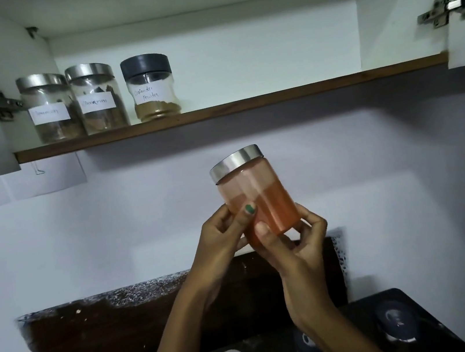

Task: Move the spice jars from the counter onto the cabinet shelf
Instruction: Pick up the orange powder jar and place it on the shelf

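Both hands, left [220, 240] and right [292, 241], grip a clear, steel-lidded jar [255, 193] of orange powder below the wooden shelf [244, 104], where three labelled jars [97, 98] stand.

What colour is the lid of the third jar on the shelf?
Black, on the coriander jar, seen in the head view; its neighbours have silver lids.

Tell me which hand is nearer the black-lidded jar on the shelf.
Left. The left hand is below the black-lidded jar, slightly to its right; the right hand is lower and farther right. Both grip the orange spice jar.
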The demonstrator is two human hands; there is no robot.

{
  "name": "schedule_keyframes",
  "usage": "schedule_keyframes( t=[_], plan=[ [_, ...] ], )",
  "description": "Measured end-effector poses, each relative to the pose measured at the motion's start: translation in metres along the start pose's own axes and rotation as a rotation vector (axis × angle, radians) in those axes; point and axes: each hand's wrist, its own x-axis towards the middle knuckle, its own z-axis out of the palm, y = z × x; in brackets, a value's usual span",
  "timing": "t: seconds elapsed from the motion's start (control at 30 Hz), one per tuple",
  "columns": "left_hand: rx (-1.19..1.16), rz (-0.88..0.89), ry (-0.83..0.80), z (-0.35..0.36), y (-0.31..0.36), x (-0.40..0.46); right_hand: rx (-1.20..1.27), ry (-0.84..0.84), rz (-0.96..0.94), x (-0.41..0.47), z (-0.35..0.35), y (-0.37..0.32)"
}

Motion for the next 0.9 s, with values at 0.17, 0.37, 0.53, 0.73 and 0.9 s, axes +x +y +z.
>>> schedule_keyframes(
  t=[0.17, 0.37, 0.53, 0.73, 0.9],
  plan=[
    [-0.027, -0.002, -0.004, 0.005, 0.006, -0.003, -0.192, 0.058, -0.235, -0.002, 0.008, 0.0],
    [-0.081, -0.001, -0.029, 0.0, 0.013, -0.004, -0.114, -0.073, -0.102, -0.001, -0.007, -0.009],
    [-0.113, 0.001, -0.084, -0.006, 0.012, -0.002, 0.29, -0.2, 0.338, 0.013, -0.017, -0.025],
    [-0.11, 0.019, -0.067, -0.001, 0.01, 0.001, 0.039, -0.133, 0.142, 0.017, -0.015, -0.031],
    [0.056, 0.14, 0.04, 0.013, 0.007, 0.0, -0.306, 0.102, -0.123, 0.02, -0.004, -0.036]
  ],
)
